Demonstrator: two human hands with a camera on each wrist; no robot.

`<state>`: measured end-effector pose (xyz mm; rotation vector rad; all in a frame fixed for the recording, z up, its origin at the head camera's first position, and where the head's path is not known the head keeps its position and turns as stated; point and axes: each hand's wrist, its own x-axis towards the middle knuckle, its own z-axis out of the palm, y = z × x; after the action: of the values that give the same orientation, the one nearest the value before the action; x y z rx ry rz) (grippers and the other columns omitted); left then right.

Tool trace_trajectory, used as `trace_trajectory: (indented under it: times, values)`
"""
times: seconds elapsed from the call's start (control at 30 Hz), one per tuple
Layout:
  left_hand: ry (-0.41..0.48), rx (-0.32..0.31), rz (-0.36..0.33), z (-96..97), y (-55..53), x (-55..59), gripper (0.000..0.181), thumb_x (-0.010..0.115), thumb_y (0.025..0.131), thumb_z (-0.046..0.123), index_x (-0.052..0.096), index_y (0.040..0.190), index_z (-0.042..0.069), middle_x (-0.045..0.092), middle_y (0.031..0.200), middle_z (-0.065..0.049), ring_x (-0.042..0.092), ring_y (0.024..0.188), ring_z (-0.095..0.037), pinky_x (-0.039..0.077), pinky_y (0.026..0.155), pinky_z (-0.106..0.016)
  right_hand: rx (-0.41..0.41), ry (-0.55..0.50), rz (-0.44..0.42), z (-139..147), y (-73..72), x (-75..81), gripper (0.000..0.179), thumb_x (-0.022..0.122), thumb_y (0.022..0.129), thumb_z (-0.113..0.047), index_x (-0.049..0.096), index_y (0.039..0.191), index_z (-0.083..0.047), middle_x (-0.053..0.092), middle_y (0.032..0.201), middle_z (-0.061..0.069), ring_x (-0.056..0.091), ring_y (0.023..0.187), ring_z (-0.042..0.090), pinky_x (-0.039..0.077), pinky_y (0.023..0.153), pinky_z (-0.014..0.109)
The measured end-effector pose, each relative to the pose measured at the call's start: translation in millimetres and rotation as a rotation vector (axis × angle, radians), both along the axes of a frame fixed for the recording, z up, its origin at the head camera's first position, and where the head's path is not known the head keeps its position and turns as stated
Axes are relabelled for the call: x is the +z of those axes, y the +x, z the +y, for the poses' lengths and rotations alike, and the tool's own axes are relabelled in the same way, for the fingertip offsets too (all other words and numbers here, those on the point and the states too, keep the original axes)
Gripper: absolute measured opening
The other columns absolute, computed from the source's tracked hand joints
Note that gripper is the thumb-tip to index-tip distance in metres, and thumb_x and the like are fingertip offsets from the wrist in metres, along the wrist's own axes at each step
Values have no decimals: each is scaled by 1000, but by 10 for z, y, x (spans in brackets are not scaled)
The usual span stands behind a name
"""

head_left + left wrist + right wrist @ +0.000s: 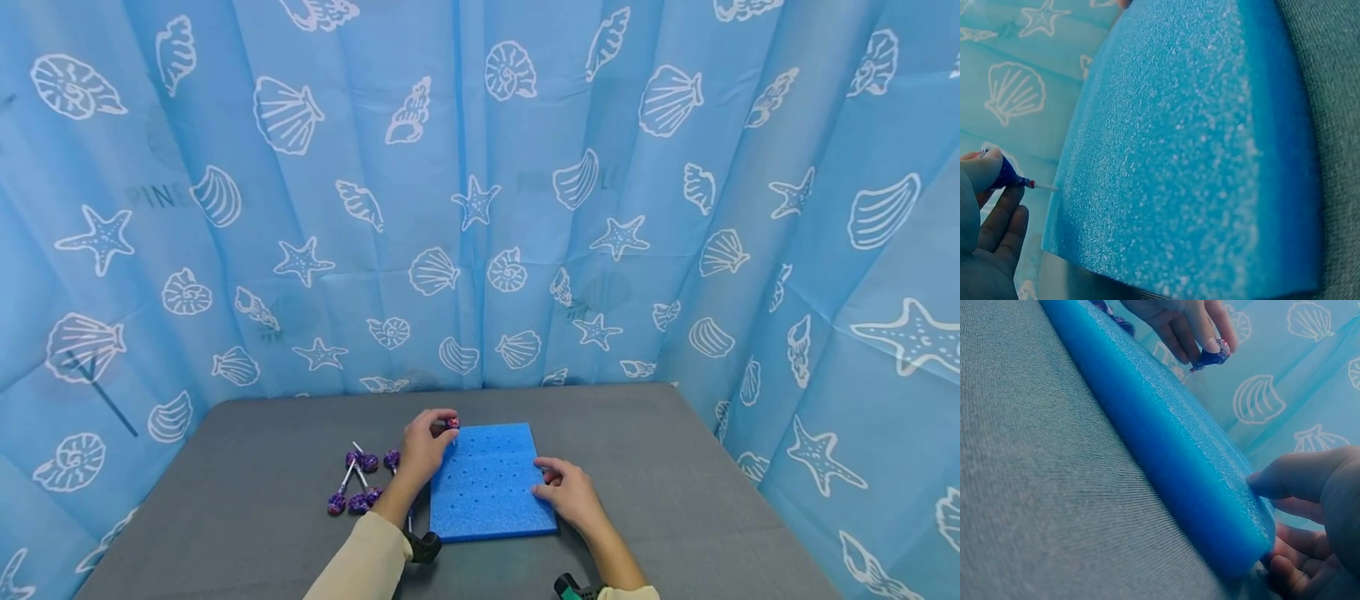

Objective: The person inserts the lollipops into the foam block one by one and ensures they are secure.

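Observation:
A blue foam board [495, 518] with rows of small holes lies on the grey table. Over its far left corner, my left hand [422, 448] pinches a lollipop [452, 423] in a purple and red wrapper between thumb and fingers. The lollipop's white stick points down toward the foam, its tip overlapping the board's edge in the left wrist view. At the right side of the board, my right hand [572, 495] holds the edge: the thumb [1272, 478] lies on the top face and the other fingers curl at the side.
Left of the board lie several more purple-wrapped lollipops [358, 503] with white sticks, partly behind my left forearm. Black bands sit at both wrists. A blue curtain [480, 208] with white shell prints hangs behind the grey table [262, 500] and to its right.

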<state>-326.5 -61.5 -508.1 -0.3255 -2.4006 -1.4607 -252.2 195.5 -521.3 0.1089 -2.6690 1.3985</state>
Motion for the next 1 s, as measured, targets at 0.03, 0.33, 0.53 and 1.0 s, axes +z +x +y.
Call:
trace_trajectory:
  times: [0.03,0.33,0.53,1.0]
  values:
    - [3,-3,1,-2,-1,3,23,71,89,7,68,111,11,64,105,-4,65,91,-19,55,76,-37,-1,0,-1,0,-1,4,38,76,79,-2,66,116,1,58,86,5,51,75,18,44,68,34]
    - [-14,-17,-2,2,-2,17,23,70,90,8,68,113,10,63,106,-4,64,93,-20,55,78,-38,-3,-5,-15,1,-9,6,38,76,80,-2,66,117,1,57,87,6,51,75,18,43,67,34]
    - [-31,-24,9,-7,8,17,24,70,89,6,67,112,11,63,105,-4,64,91,-18,55,76,-36,-1,-14,-19,-3,-13,-8,38,77,79,-1,67,115,0,57,85,5,51,74,18,44,66,33]
    - [-24,-48,47,-158,15,69,33,74,86,7,66,118,10,59,116,-8,65,98,-27,55,78,-39,1,-13,-1,-4,-12,-8,38,77,78,-1,67,115,2,58,86,5,51,74,17,44,66,32]
